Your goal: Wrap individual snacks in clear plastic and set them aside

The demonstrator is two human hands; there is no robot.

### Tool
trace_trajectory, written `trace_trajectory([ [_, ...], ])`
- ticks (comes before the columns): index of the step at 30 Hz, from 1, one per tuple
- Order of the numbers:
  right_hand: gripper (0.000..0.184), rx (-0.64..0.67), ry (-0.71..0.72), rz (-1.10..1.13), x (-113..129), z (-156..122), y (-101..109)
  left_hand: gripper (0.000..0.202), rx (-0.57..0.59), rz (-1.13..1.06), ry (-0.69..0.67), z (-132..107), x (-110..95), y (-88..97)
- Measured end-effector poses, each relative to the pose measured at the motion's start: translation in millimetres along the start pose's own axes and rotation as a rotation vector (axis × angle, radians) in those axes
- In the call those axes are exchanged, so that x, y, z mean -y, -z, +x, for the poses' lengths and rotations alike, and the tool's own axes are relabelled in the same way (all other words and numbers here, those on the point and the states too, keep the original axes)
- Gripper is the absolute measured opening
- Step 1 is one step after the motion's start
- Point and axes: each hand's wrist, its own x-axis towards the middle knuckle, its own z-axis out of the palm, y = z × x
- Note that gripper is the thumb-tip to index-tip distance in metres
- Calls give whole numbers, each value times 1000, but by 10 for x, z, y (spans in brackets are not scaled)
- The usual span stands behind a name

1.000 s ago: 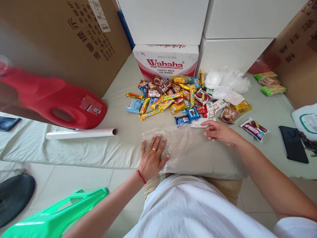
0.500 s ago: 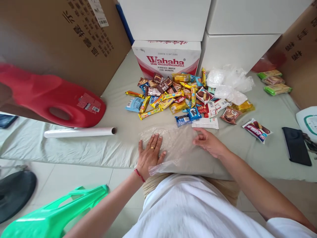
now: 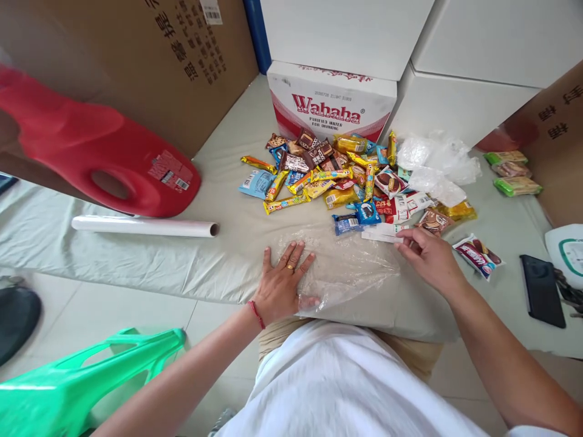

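Observation:
A clear plastic bag [image 3: 348,273] lies flat on the cloth-covered surface in front of me. My left hand [image 3: 285,282] presses on its left side with the fingers spread; the thumb is partly under the film. My right hand [image 3: 426,258] pinches the bag's right edge and pulls it taut, with creases running to the fingertips. Just beyond the bag is a heap of wrapped snacks [image 3: 319,173]. A white packet [image 3: 382,233] and a blue packet [image 3: 346,223] lie closest to the bag. To the right of my right hand rests a single snack pack [image 3: 478,255].
A white plastic roll [image 3: 146,226] and a red jug [image 3: 104,161] lie at left. Crumpled clear bags [image 3: 437,161] sit by the heap, before a Wahaha box [image 3: 332,103]. A dark phone [image 3: 542,290] is at right. A green stool [image 3: 95,382] stands on the floor.
My right hand has moved right with the bag's edge, stretching the film out. My left hand stays pressed on the bag with its fingers spread wider. The camera view has shifted slightly.

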Motion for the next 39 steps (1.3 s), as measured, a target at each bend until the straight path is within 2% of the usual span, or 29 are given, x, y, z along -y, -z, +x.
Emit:
trace_trajectory([
  [1, 28, 28, 63, 9, 98, 54, -25, 104, 8, -2, 0, 0, 5, 2],
  [4, 29, 333, 271, 46, 345, 215, -147, 108, 30, -11, -6, 4, 20, 19],
  [5, 29, 393, 313, 27, 411, 251, -198, 109, 38, -13, -9, 6, 23, 26],
  [6, 29, 389, 327, -10, 474, 272, -250, 110, 44, -15, -11, 8, 25, 31],
  [9, 33, 232, 291, -97, 660, 225, -418, 112, 54, -16, 0, 14, 28, 33],
  [10, 36, 258, 298, -88, 721, 179, -477, 113, 54, -19, 5, 19, 30, 29],
  [12, 40, 447, 357, -62, 832, 61, -591, 114, 55, -31, 15, 34, 38, 22],
  [14, 34, 586, 385, -91, 917, -65, -681, 112, 61, -39, 28, 59, 57, 23],
  [17, 18, 549, 405, -147, 989, -251, -738, 107, 81, -31, 57, 118, 119, 62],
  [19, 17, 488, 470, -170, 1008, -390, -760, 100, 97, -36, 73, 173, 189, 110],
  [23, 19, 434, 617, -282, 1018, -691, -893, 73, 150, -161, 123, 328, 352, 217],
  [26, 19, 521, 683, -300, 1021, -839, -954, 60, 151, -255, 195, 452, 408, 260],
  [28, 20, 627, 719, -202, 997, -861, -862, 58, 140, -233, 227, 502, 396, 261],
  [30, 24, 661, 664, -14, 917, -809, -653, 67, 155, -162, 223, 514, 365, 247],
  [31, 26, 600, 577, 82, 853, -753, -522, 76, 169, -128, 210, 507, 351, 239],
  [33, 29, 340, 317, 192, 692, -587, -269, 92, 200, -90, 177, 481, 338, 230],
  [34, 29, 185, 190, 183, 614, -483, -172, 98, 215, -83, 162, 468, 338, 231],
  [35, 28, 83, 109, 142, 550, -373, -109, 103, 229, -79, 152, 457, 340, 235],
  [36, 27, 45, 80, 79, 510, -264, -84, 107, 244, -75, 146, 450, 342, 242],
  [37, 25, 60, 93, 5, 501, -164, -98, 111, 262, -69, 145, 447, 342, 250],
  [39, 21, 195, 205, -163, 581, -18, -230, 118, 297, -52, 146, 451, 330, 264],
])
